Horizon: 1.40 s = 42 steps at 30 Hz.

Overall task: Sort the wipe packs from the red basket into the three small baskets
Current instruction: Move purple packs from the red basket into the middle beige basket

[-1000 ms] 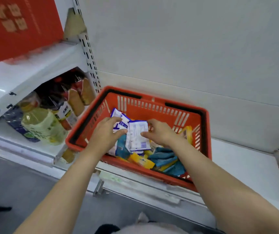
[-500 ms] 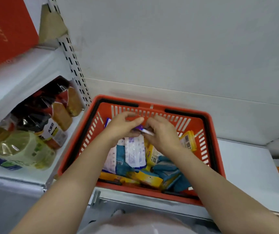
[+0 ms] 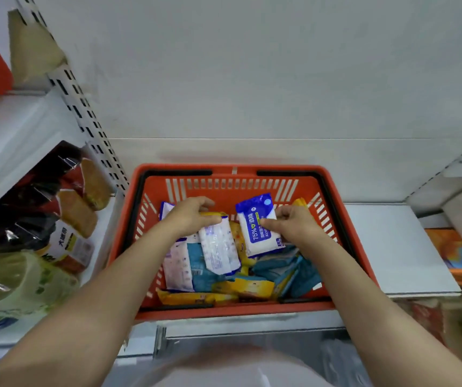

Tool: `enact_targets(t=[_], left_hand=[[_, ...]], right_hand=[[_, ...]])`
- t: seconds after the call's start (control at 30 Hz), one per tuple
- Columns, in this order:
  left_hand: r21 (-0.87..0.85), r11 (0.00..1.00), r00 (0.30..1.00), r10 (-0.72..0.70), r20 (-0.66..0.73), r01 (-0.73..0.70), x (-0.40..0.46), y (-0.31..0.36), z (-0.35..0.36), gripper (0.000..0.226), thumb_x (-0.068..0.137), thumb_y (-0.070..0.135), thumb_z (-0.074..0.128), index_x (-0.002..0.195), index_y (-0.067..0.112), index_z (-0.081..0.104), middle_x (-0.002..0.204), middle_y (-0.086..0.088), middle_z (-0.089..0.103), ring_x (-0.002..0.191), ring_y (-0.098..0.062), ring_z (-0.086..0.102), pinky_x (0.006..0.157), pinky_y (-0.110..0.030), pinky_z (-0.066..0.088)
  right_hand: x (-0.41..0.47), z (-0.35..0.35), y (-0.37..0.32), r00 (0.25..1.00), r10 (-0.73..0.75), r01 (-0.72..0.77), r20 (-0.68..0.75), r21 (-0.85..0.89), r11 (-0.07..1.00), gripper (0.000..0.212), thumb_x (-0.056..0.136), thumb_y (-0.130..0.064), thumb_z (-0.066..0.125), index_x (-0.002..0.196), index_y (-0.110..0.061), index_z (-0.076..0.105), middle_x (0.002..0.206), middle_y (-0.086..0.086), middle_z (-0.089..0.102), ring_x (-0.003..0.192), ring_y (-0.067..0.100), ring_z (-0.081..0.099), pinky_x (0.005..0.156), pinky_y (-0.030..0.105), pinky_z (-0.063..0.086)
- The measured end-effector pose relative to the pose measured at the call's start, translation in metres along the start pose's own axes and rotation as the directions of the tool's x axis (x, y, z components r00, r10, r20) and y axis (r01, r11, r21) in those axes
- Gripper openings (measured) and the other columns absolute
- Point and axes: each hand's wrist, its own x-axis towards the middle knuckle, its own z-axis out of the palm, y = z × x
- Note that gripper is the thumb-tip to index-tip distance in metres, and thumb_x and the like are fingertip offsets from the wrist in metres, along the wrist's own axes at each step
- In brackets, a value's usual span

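Evidently soft, light, slick film: blue-white alcohol wipe pack pinched at edge by right hand over red basket. Yellow pack gripped, probably, by left hand. Flat faces best pinched; seams slip.

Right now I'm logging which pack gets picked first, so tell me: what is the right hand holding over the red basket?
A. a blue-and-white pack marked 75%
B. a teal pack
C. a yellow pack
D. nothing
A: the right hand pinches the blue-and-white pack with 75% printed on it, raised above the other packs in the red basket.
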Motion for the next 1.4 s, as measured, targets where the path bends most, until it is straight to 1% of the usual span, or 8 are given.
enact_targets(t=[0.37, 0.57, 0.7, 0.87, 0.97, 1.13, 1.27, 1.4], left_hand=[[0.562, 0.826, 0.999, 0.048, -0.020, -0.028, 0.013, -0.002, 0.020, 0.051, 0.076, 0.057, 0.074, 0.120, 0.033, 0.064, 0.121, -0.001, 0.059, 0.120, -0.027, 0.044, 0.091, -0.039, 0.038], [0.239, 0.963, 0.989, 0.138, -0.055, -0.121, 0.011, 0.019, 0.011, 0.023, 0.076, 0.030, 0.083, 0.079, 0.027, 0.060, 0.095, 0.001, 0.066, 0.097, -0.024, 0.057, 0.071, -0.033, 0.047], [-0.148, 0.960, 0.971, 0.228, -0.069, -0.236, -0.006, 0.046, 0.005, 0.019, 0.079, 0.016, 0.081, 0.084, 0.016, 0.063, 0.085, -0.006, 0.068, 0.078, -0.024, 0.065, 0.067, -0.036, 0.051], [-0.590, 0.789, 0.976, 0.217, 0.006, -0.171, -0.044, 0.079, 0.021, 0.018, 0.086, 0.011, 0.073, 0.102, 0.018, 0.067, 0.103, -0.007, 0.074, 0.082, -0.017, 0.073, 0.074, -0.033, 0.058], [-0.659, 0.728, 0.955, 0.291, 0.049, -0.188, -0.077, 0.108, 0.049, 0.014, 0.089, 0.007, 0.069, 0.101, 0.014, 0.071, 0.096, -0.007, 0.077, 0.078, -0.015, 0.073, 0.073, -0.030, 0.058], [-0.727, 0.646, 0.920, 0.388, 0.051, -0.232, -0.147, 0.166, 0.128, 0.012, 0.092, 0.006, 0.064, 0.101, 0.012, 0.069, 0.090, -0.004, 0.076, 0.075, -0.015, 0.072, 0.066, -0.029, 0.059], [-0.721, 0.661, 0.885, 0.441, 0.149, -0.208, -0.211, 0.207, 0.216, 0.013, 0.096, 0.013, 0.061, 0.097, 0.026, 0.064, 0.082, 0.006, 0.073, 0.073, -0.011, 0.070, 0.066, -0.033, 0.060], [-0.670, 0.719, 0.825, 0.484, 0.291, -0.186, -0.273, 0.240, 0.311, 0.011, 0.099, 0.018, 0.056, 0.099, 0.027, 0.062, 0.089, 0.004, 0.071, 0.076, -0.016, 0.071, 0.063, -0.038, 0.060]], right_hand=[[-0.050, 0.004, -0.006, 0.993, 0.052, -0.027, -0.102, 0.232, 0.972, 0.028, 0.082, -0.024, 0.079, 0.103, -0.014, 0.063, 0.093, 0.003, 0.076, 0.076, 0.013, 0.075, 0.053, 0.023, 0.055], [-0.077, -0.001, -0.005, 0.974, 0.057, 0.023, -0.217, 0.346, 0.938, 0.024, 0.084, -0.024, 0.077, 0.102, -0.014, 0.066, 0.094, 0.004, 0.077, 0.081, 0.017, 0.075, 0.061, 0.028, 0.058], [-0.095, -0.006, -0.008, 0.946, 0.048, 0.121, -0.321, 0.486, 0.866, 0.029, 0.084, -0.020, 0.077, 0.107, -0.008, 0.065, 0.097, 0.009, 0.077, 0.081, 0.020, 0.075, 0.065, 0.032, 0.061], [-0.135, -0.028, 0.002, 0.871, -0.011, 0.354, -0.492, 0.611, 0.707, 0.057, 0.081, -0.003, 0.077, 0.124, -0.021, 0.046, 0.095, 0.010, 0.076, 0.079, 0.023, 0.075, 0.056, 0.031, 0.058], [-0.173, -0.053, 0.022, 0.823, -0.039, 0.434, -0.567, 0.582, 0.688, 0.075, 0.078, -0.004, 0.080, 0.132, -0.034, 0.038, 0.096, 0.013, 0.073, 0.082, 0.027, 0.075, 0.063, 0.041, 0.061], [-0.254, -0.105, 0.088, 0.741, 0.033, 0.535, -0.671, 0.619, 0.575, 0.059, 0.080, -0.005, 0.078, 0.128, -0.013, 0.044, 0.112, 0.017, 0.071, 0.087, 0.033, 0.073, 0.056, 0.034, 0.056], [-0.336, -0.150, 0.163, 0.700, 0.089, 0.592, -0.708, 0.646, 0.482, 0.064, 0.082, -0.002, 0.076, 0.131, -0.016, 0.038, 0.113, 0.010, 0.072, 0.097, 0.039, 0.071, 0.069, 0.059, 0.057], [-0.418, -0.189, 0.232, 0.566, 0.134, 0.621, -0.813, 0.528, 0.580, 0.072, 0.082, 0.003, 0.073, 0.141, -0.021, 0.039, 0.118, 0.005, 0.070, 0.106, 0.031, 0.069, 0.085, 0.051, 0.057]])
